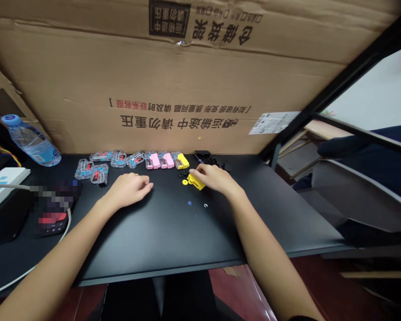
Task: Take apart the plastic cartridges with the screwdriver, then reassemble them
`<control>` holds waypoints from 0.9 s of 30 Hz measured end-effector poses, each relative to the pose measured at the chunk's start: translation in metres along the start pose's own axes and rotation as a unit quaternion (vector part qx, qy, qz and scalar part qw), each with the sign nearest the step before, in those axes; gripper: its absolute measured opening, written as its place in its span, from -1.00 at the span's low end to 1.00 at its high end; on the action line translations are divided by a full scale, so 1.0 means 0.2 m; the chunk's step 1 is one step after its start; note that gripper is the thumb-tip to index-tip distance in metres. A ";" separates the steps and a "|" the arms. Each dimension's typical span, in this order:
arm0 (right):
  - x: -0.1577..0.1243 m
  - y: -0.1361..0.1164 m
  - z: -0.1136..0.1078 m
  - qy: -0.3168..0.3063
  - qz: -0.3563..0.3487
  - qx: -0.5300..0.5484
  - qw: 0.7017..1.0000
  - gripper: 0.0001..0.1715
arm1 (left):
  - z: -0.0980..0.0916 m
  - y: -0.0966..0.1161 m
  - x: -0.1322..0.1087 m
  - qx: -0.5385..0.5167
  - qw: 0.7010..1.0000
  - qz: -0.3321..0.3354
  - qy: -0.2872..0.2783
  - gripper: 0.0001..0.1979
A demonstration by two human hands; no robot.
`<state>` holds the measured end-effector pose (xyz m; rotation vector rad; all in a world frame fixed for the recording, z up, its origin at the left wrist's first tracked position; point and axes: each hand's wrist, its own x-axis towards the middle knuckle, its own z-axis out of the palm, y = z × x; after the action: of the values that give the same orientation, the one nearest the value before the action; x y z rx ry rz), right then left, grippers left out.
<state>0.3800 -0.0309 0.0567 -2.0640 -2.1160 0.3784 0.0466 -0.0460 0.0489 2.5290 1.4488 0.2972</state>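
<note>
My right hand (214, 178) is over a yellow plastic piece (197, 182) lying on the black surface (160, 236). The piece sits right under my fingers (200, 170), which curve down and touch it. They are loosely bent, not clenched, and from this view I cannot tell whether they are gripping it. Just left of the piece lie a small yellow washer (185, 182) and a black ring (181, 175). A blue disc (189, 203) and a white ring (206, 205) sit a little nearer to me, apart from it.

My left hand (128, 189) rests on the surface, relaxed and holding nothing. Beyond it runs a row of clear plastic casings (102, 156) with red and blue parts inside, then pink pieces (154, 161) and a yellow piece (183, 161) set in casings, with loose black parts (215, 162) further right. Off to the left are a water bottle (30, 140) and a power strip (3, 187), and a cardboard box (173, 89) stands behind everything.
</note>
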 end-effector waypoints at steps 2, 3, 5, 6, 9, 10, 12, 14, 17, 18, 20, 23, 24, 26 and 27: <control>-0.01 0.00 -0.02 -0.024 0.001 0.005 1.000 -0.51 | 0.02 0.04 -0.01 -0.004 0.999 0.038 -0.006 -0.60; -0.02 0.01 -0.02 -0.037 0.003 0.006 0.999 -0.53 | 0.02 0.05 -0.01 -0.004 0.999 0.050 -0.007 -0.59; -0.03 0.01 -0.03 -0.068 -0.004 0.018 0.998 -0.56 | 0.03 0.06 -0.01 -0.002 0.998 0.058 -0.010 -0.59; -0.03 0.01 -0.03 -0.083 -0.013 0.031 0.996 -0.56 | 0.03 0.05 -0.01 0.001 0.998 0.057 -0.009 -0.59; -0.03 0.00 -0.01 -0.107 -0.063 0.079 0.989 -0.59 | 0.02 0.03 0.00 0.011 0.999 0.044 -0.001 -0.61; -0.03 -0.01 0.00 -0.109 -0.082 0.091 0.986 -0.61 | 0.02 0.03 0.00 0.014 0.999 0.039 0.002 -0.62; -0.04 -0.04 0.03 -0.104 -0.116 0.105 0.982 -0.63 | 0.02 0.02 0.00 0.013 0.999 0.031 0.006 -0.63; -0.05 -0.09 0.06 -0.088 -0.142 0.113 0.979 -0.63 | 0.02 0.02 0.00 0.006 1.000 0.027 0.007 -0.64; -0.07 -0.17 0.11 -0.065 -0.166 0.122 0.976 -0.64 | 0.02 0.02 0.01 0.000 1.000 0.025 0.017 -0.66; -0.08 -0.20 0.12 -0.064 -0.169 0.123 0.976 -0.65 | 0.02 0.01 0.01 0.003 0.999 0.027 0.024 -0.66; -0.10 -0.25 0.13 -0.067 -0.170 0.121 0.976 -0.67 | 0.02 0.00 0.02 0.019 0.998 0.034 0.044 -0.66; -0.12 -0.29 0.13 -0.062 -0.168 0.122 0.976 -0.63 | 0.03 -0.01 0.02 0.021 0.995 0.065 0.071 -0.70; -0.12 -0.29 0.13 -0.060 -0.167 0.125 0.976 -0.59 | 0.04 -0.01 0.02 0.012 0.994 0.079 0.077 -0.72; -0.13 -0.29 0.12 -0.061 -0.168 0.129 0.975 -0.54 | 0.05 0.01 0.01 -0.011 0.991 0.107 0.084 -0.76; -0.13 -0.28 0.12 -0.064 -0.173 0.129 0.974 -0.54 | 0.07 0.02 0.01 -0.018 0.989 0.119 0.085 -0.76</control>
<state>0.3197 -0.0585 0.0512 -1.5321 -2.2994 0.7053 0.0555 -0.0476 0.0373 2.7040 1.1806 0.5849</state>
